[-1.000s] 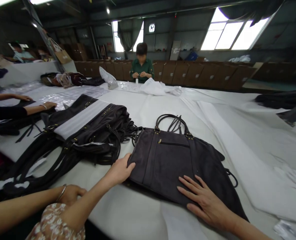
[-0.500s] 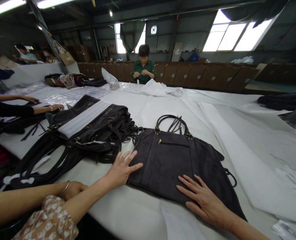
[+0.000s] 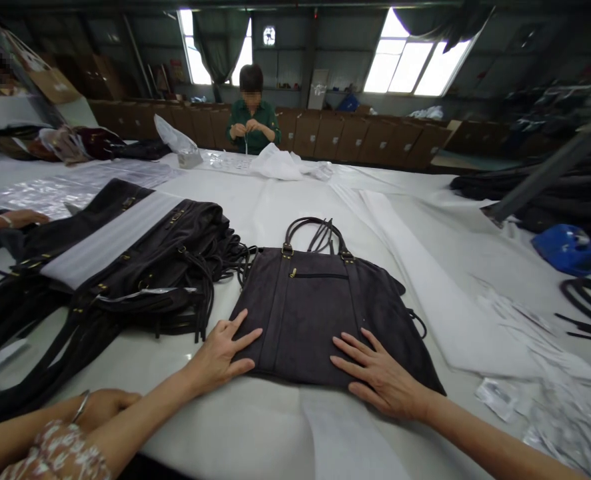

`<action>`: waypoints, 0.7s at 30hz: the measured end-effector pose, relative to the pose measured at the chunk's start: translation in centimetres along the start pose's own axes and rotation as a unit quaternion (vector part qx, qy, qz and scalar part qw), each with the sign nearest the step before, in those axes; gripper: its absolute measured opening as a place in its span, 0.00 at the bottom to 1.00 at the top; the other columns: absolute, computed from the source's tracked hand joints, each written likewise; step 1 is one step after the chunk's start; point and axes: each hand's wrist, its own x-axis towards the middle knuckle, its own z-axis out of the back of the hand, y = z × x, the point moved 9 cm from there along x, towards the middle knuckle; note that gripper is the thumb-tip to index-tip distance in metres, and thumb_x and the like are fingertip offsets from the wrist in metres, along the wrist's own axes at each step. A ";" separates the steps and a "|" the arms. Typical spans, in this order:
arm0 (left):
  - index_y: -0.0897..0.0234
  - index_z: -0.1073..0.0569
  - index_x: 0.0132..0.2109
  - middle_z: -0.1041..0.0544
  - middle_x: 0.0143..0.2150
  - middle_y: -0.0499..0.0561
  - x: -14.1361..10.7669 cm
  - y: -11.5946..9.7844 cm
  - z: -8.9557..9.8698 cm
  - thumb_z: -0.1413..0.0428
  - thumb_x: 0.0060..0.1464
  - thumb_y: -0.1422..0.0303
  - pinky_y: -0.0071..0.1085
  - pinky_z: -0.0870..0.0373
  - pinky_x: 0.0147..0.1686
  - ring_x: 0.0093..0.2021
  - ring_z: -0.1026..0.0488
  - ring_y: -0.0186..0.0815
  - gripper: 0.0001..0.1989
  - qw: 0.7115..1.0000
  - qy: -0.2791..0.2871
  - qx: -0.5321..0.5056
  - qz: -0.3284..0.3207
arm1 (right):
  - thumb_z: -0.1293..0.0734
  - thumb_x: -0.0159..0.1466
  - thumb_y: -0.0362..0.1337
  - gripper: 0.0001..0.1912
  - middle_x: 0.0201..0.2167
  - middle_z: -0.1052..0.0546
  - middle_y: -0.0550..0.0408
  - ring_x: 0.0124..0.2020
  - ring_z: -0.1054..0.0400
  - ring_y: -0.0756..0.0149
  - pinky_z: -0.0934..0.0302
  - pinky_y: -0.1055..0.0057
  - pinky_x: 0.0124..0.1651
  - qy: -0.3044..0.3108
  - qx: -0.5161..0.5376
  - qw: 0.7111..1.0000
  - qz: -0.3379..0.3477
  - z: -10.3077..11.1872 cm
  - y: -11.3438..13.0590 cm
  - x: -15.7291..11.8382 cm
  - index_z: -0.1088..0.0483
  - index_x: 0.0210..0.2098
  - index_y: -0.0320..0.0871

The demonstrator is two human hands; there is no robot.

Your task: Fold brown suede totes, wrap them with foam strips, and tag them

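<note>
A dark grey handbag (image 3: 310, 313) lies flat on the white table (image 3: 275, 427), its zip pocket facing up and its looped handles (image 3: 315, 223) pointing away from me. My left hand (image 3: 222, 350) has its fingers spread on the bag's lower left edge. On the lower right part of the bag rests my right hand (image 3: 385, 380), palm down with fingers apart. A white foam sheet (image 3: 345, 440) sticks out from under the bag's near edge. To the left is a pile of similar dark bags (image 3: 175, 240) with a white foam strip (image 3: 112, 240) across it.
Another person's hand with a bracelet (image 3: 102, 407) is beside my left forearm. Across the table sits a person in green (image 3: 262, 137). White foam (image 3: 425, 287), plastic scraps (image 3: 498, 400) and a blue item (image 3: 570, 250) lie to the right. A second co-worker's hand (image 3: 25, 218) is at the far left.
The view has turned to the right, so the scene sits further left. My left hand has slid slightly down to the bag's lower left edge. The right hand stays on the bag.
</note>
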 end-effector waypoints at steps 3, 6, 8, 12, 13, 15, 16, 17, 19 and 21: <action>0.44 0.41 0.63 0.54 0.70 0.55 0.1 -0.4 0.2 0.47 0.56 0.54 0.50 0.36 0.52 0.51 0.38 0.46 0.28 1.000 -0.009 0.022 -0.012 | 0.41 0.67 0.43 0.25 0.66 0.46 0.49 0.67 0.55 0.50 0.65 0.39 0.64 0.024 0.030 0.999 0.009 0.6 0.7 -0.1 0.44 0.63 0.53; 0.42 0.41 0.63 0.56 0.70 0.54 0.2 -0.4 0.3 0.48 0.56 0.54 0.50 0.35 0.51 0.49 0.38 0.45 0.27 0.999 -0.010 0.034 -0.019 | 0.43 0.68 0.44 0.20 0.63 0.39 0.48 0.64 0.47 0.53 0.58 0.45 0.64 0.033 0.096 0.995 -0.001 1.8 0.9 0.7 0.34 0.57 0.50; 0.42 0.42 0.63 0.56 0.70 0.55 0.2 -0.4 0.2 0.48 0.56 0.54 0.50 0.35 0.51 0.50 0.38 0.46 0.27 0.999 -0.006 0.039 -0.028 | 0.46 0.69 0.44 0.20 0.55 0.30 0.47 0.57 0.38 0.58 0.47 0.54 0.60 0.019 0.137 0.990 -0.023 2.9 0.6 2.1 0.25 0.46 0.47; 0.42 0.42 0.63 0.57 0.69 0.56 0.4 -0.4 -0.2 0.47 0.56 0.53 0.51 0.36 0.51 0.52 0.39 0.48 0.28 0.999 0.005 0.042 -0.028 | 0.44 0.68 0.48 0.23 0.38 0.25 0.48 0.41 0.32 0.63 0.38 0.64 0.48 -0.009 0.140 0.990 -0.018 3.9 1.4 7.0 0.24 0.34 0.42; 0.42 0.42 0.63 0.57 0.69 0.56 0.4 -0.3 -0.3 0.47 0.56 0.53 0.52 0.36 0.51 0.52 0.40 0.48 0.29 0.999 0.010 0.040 -0.022 | 0.43 0.68 0.49 0.22 0.40 0.25 0.46 0.44 0.32 0.61 0.39 0.63 0.50 -0.022 0.132 0.991 0.008 4.0 2.2 8.4 0.24 0.38 0.41; 0.44 0.43 0.63 0.57 0.70 0.56 0.3 -0.1 -0.6 0.46 0.55 0.53 0.53 0.37 0.52 0.53 0.39 0.48 0.30 0.999 0.020 0.028 -0.009 | 0.41 0.66 0.50 0.23 0.53 0.30 0.44 0.55 0.38 0.57 0.47 0.58 0.58 -0.028 0.122 0.989 0.082 3.3 4.5 11.0 0.31 0.53 0.41; 0.45 0.43 0.64 0.57 0.70 0.57 0.2 0.1 -0.7 0.46 0.54 0.53 0.53 0.38 0.53 0.53 0.39 0.48 0.31 0.999 0.026 0.018 0.001 | 0.41 0.66 0.49 0.26 0.59 0.35 0.44 0.60 0.44 0.55 0.52 0.54 0.62 -0.018 0.122 0.985 0.120 2.6 5.6 12.1 0.38 0.59 0.43; 0.48 0.43 0.64 0.56 0.70 0.58 0.2 0.3 -0.7 0.45 0.54 0.53 0.52 0.38 0.54 0.54 0.39 0.48 0.32 0.999 0.032 0.006 0.013 | 0.40 0.65 0.48 0.29 0.62 0.39 0.45 0.63 0.49 0.54 0.58 0.51 0.64 -0.001 0.122 0.981 0.153 1.6 6.7 12.9 0.43 0.63 0.45; 0.55 0.45 0.65 0.53 0.70 0.60 0.6 0.7 -0.2 0.45 0.53 0.51 0.51 0.39 0.56 0.56 0.39 0.49 0.36 0.997 0.056 -0.024 0.042 | 0.37 0.62 0.45 0.35 0.65 0.43 0.47 0.66 0.55 0.53 0.65 0.46 0.64 0.034 0.123 0.974 0.186 -0.5 7.9 13.9 0.50 0.66 0.48; 0.59 0.44 0.65 0.46 0.67 0.62 2.1 0.9 1.0 0.47 0.53 0.49 0.48 0.39 0.56 0.58 0.38 0.50 0.36 0.991 0.099 -0.049 0.077 | 0.35 0.59 0.43 0.38 0.66 0.44 0.49 0.67 0.56 0.53 0.69 0.45 0.65 0.048 0.129 0.972 0.189 -1.9 8.0 14.3 0.51 0.66 0.49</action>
